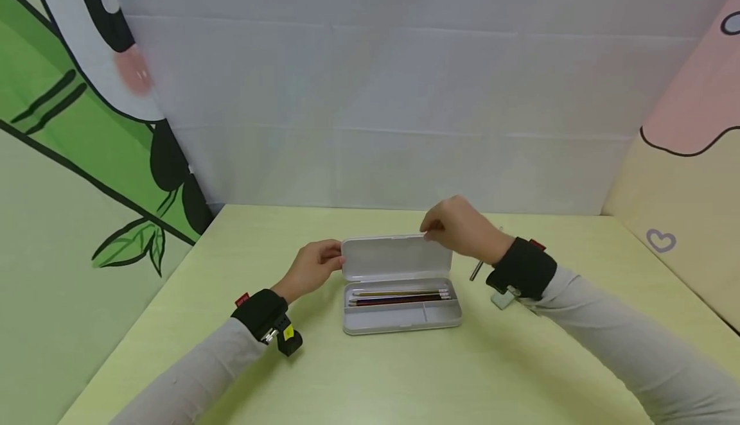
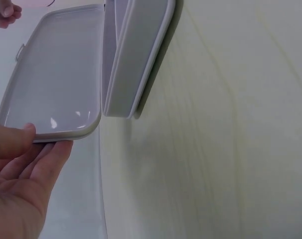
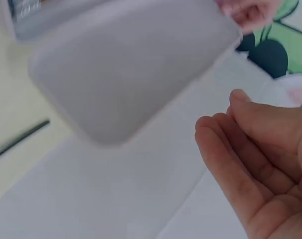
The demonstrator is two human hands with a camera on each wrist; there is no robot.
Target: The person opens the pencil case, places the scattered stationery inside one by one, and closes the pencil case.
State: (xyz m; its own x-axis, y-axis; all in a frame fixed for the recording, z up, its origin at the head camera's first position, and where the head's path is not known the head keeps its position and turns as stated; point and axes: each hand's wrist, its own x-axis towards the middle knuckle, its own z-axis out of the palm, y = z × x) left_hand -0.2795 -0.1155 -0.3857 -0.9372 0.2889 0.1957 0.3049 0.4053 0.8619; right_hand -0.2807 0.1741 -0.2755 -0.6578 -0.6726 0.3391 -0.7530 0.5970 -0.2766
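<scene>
A pale grey pencil case stands with its lid (image 1: 399,259) raised and its tray (image 1: 384,320) flat on the table. Several pencils (image 1: 399,298) lie side by side in the tray's rear compartment. My left hand (image 1: 312,268) pinches the lid's left edge, thumb on the inner face and fingers behind, as the left wrist view shows. Over the lid's top right corner hovers my right hand (image 1: 462,227). In the right wrist view its fingers (image 3: 226,164) are loosely bent, apart from the lid, with nothing between them and the thumb.
To the right of the case, a dark, slim pen-like stick (image 1: 476,271) lies partly behind my right hand. A small grey-green block (image 1: 502,300) is under the right wrist. A white sheet (image 1: 370,91) hangs behind the yellow table (image 1: 370,380), with painted panels at both sides.
</scene>
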